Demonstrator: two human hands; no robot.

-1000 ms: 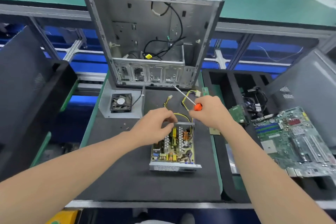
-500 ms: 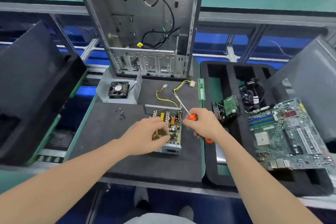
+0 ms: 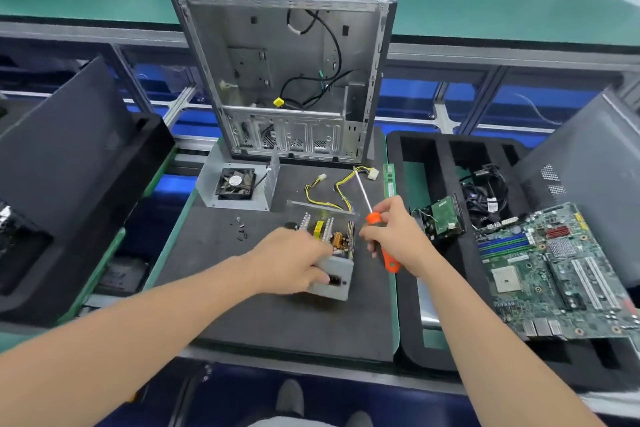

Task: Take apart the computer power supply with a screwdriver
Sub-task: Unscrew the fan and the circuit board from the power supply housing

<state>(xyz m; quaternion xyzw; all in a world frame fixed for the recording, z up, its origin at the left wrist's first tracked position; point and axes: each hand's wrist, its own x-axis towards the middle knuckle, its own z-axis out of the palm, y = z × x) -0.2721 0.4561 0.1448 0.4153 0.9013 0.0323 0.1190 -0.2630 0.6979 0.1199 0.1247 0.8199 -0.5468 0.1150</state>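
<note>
Gripping near end of power supply (image 3: 338, 270), left fingers (image 3: 320, 277); right fingers (image 3: 373, 240) clasping screwdriver (image 3: 373, 218) alongside.

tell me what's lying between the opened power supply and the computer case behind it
Head view: yellow and black wires with white plugs lie on the dark mat between the power supply and the case. The screwdriver shaft also crosses that stretch.
</note>
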